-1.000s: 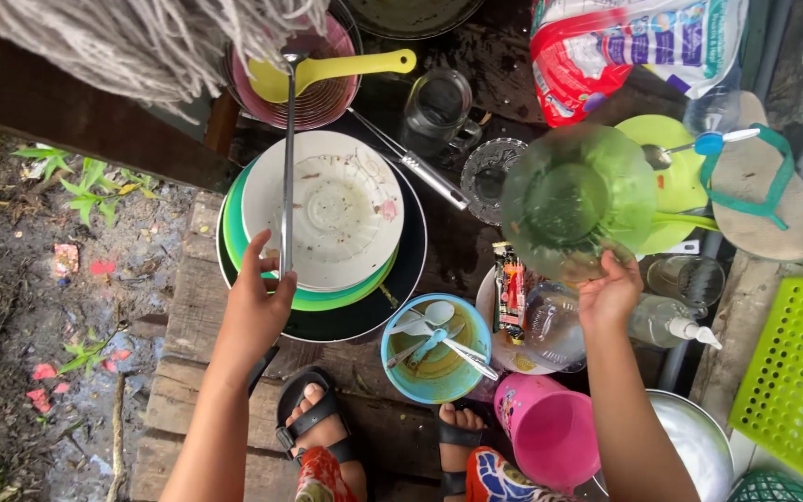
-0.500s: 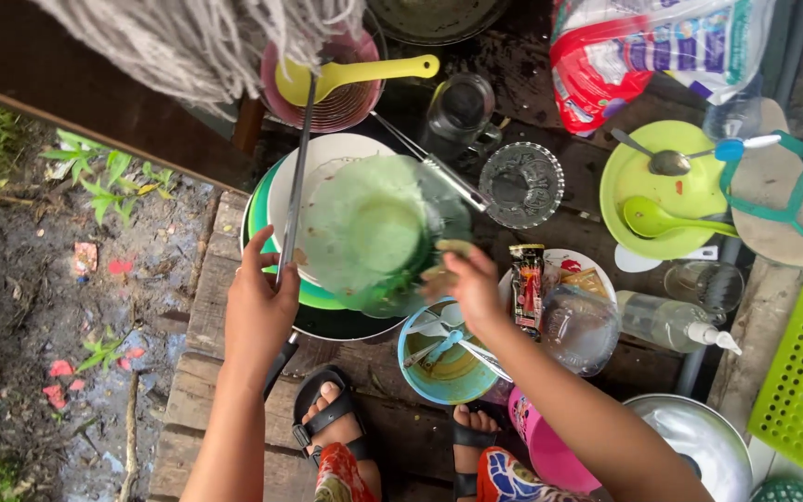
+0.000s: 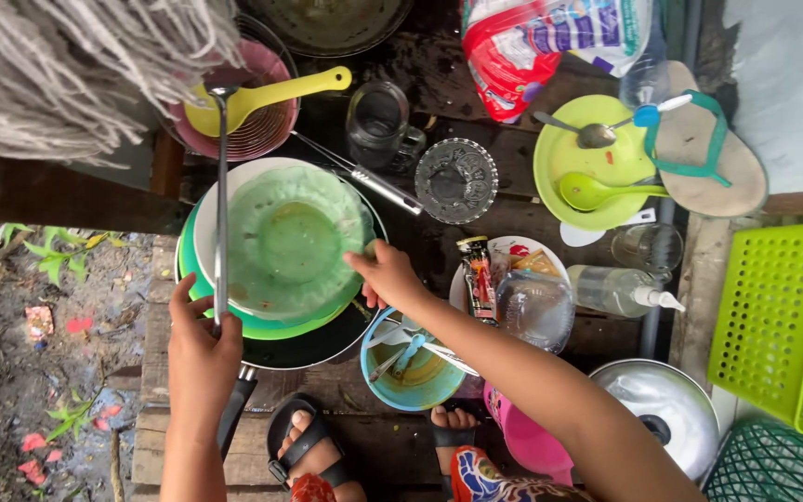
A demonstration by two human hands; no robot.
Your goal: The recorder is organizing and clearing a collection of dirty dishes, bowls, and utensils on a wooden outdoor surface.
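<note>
Near: left hand (image 3: 202, 349) grips a long metal ladle (image 3: 221, 200) by its handle, beside the plate stack (image 3: 199, 279). Right hand (image 3: 386, 276) pinches the rim of a green glass bowl (image 3: 288, 242), which rests atop the stack. Step, as judged: stacking the bowl. Next calls for releasing it level. Far: pink strainer (image 3: 257, 130) with yellow scoop (image 3: 262, 93).

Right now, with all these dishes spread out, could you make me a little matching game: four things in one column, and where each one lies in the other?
Things:
1. Yellow ladle
2. Clear glass bowl
3. Translucent green bowl
4. Flip-flop sandal

Places:
A. on the stack of plates, right hand at its rim
B. far right, beside the lime plate
C. on the dark boards next to the glass mug
D. in the pink bowl

Pairs: 1-D, 2-C, 3-A, 4-B
</note>
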